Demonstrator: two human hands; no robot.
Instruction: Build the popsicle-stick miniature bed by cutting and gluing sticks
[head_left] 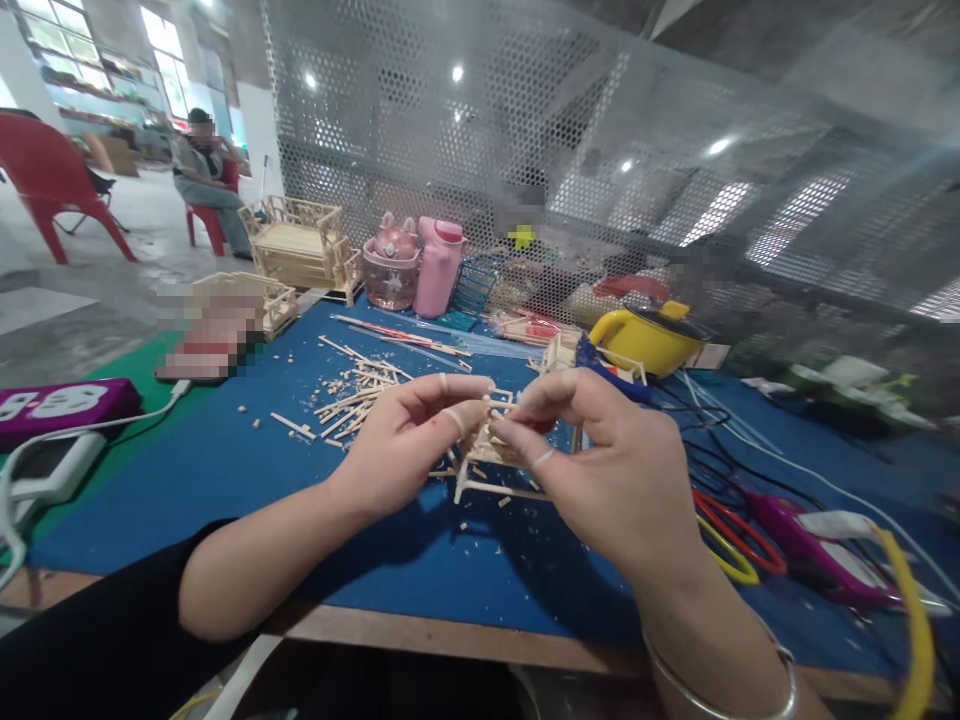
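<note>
A small model made of thin wooden sticks [460, 484] stands on the blue table mat in front of me, partly covered by my fingers. My left hand [405, 440] pinches the model's upper part between thumb and forefinger. From the other side, my right hand [619, 465] is closed at the same spot, fingertips almost meeting the left ones. What exactly lies between the fingertips is too small to make out. Pale bands wrap some of my fingers. Loose cut sticks [356, 395] and tiny offcuts are scattered beside my left hand.
Behind are finished stick models [296, 250], a pink bottle [437, 265], a pink container [390, 275] and a yellow pot [652, 340]. A phone [214, 335] charges at left. Purple power strips [814, 555] and cables flank both sides. A person [202, 175] sits far left.
</note>
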